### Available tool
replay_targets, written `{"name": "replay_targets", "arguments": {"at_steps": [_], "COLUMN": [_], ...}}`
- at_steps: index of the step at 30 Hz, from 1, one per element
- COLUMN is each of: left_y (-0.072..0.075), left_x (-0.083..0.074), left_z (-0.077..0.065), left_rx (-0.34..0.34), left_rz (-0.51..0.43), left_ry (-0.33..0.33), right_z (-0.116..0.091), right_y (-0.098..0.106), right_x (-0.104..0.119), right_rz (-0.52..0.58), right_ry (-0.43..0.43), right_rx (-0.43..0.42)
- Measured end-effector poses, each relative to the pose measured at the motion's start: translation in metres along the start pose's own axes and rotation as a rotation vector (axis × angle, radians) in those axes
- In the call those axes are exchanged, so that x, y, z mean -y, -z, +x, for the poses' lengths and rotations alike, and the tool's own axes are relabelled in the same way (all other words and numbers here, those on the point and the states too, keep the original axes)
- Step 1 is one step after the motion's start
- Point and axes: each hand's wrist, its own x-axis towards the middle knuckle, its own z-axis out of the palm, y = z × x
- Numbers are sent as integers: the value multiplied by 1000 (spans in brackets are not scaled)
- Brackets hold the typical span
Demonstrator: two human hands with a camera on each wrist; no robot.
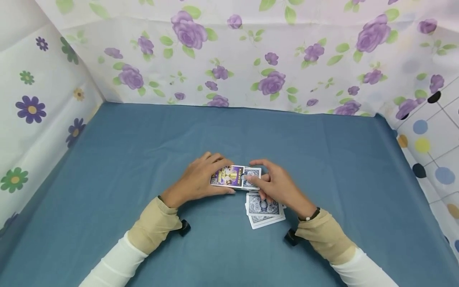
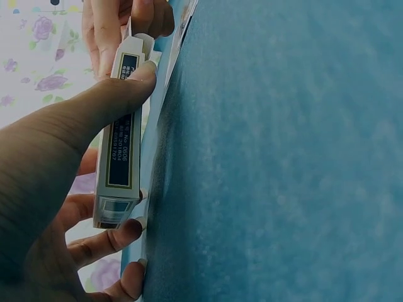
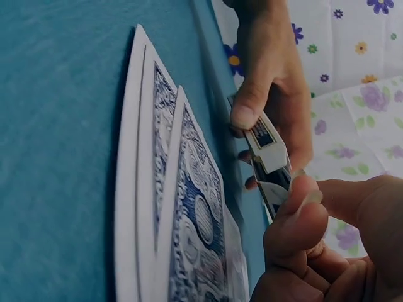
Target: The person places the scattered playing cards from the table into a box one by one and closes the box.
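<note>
My left hand (image 1: pixel 197 178) grips a printed playing-card box (image 1: pixel 229 176), thumb on the near side and fingers on the far side. At the box's right end a playing card (image 1: pixel 253 173) with a patterned back sticks partly out. The thumb and a finger of my right hand (image 1: pixel 281 187) pinch at this card. In the left wrist view the narrow side of the box (image 2: pixel 123 145) shows a dark printed label. Just below the right hand lies a loose, fanned pile of playing cards (image 1: pixel 263 205), backs up.
A blue cloth (image 1: pixel 161 135) covers the table. Floral sheets (image 1: pixel 229 52) stand along the back and the left side, and a dotted, tile-patterned sheet (image 1: pixel 437 159) along the right. Small black devices (image 1: pixel 184 228) are strapped at both wrists.
</note>
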Motion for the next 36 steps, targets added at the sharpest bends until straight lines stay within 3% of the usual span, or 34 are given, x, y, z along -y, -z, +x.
{"name": "replay_targets", "arguments": {"at_steps": [10, 17, 36], "left_y": [3, 3, 3], "left_x": [2, 3, 0], "left_z": [0, 0, -1], "left_rx": [25, 17, 25], "left_rz": [-5, -8, -3], "left_ry": [26, 26, 18], "right_z": [3, 5, 4], "right_y": [12, 12, 0], "right_x": [2, 1, 1], "right_rz": [79, 50, -2], "right_ry": [66, 115, 118], "right_rx": [16, 54, 27]}}
